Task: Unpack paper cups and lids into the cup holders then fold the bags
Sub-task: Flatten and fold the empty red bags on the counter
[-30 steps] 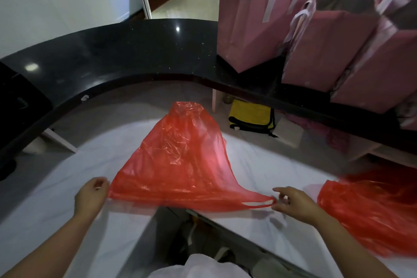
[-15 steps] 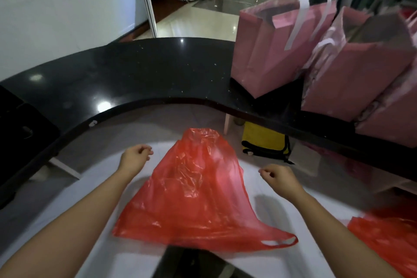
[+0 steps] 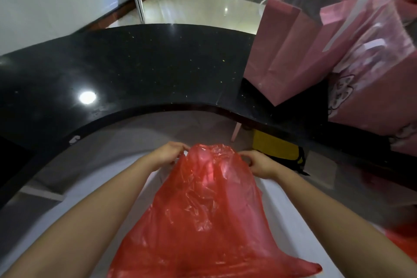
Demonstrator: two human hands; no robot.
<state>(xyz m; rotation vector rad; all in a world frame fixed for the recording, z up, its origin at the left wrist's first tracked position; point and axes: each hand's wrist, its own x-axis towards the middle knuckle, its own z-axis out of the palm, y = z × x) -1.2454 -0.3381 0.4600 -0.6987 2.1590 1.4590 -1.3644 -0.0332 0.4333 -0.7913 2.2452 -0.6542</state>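
Note:
A crumpled red plastic bag [image 3: 203, 216] lies flattened on the white lower desk surface [image 3: 108, 196], its narrow end pointing away from me. My left hand [image 3: 168, 152] pinches the far left corner of that narrow end. On the far right corner my right hand [image 3: 259, 163] pinches the bag with curled fingers. A second red plastic bag [image 3: 404, 241] shows partly at the lower right edge. No cups, lids or cup holders are in view.
A curved black counter [image 3: 135, 70] arcs behind the white desk. Pink paper bags [image 3: 300, 43] with white handles stand on its right side. A yellow and black item [image 3: 277, 148] sits under the counter ledge. Tiled floor lies beyond.
Both hands left the bag's near edge, reached forward and now pinch its far narrow end. My head has leaned forward over the bag.

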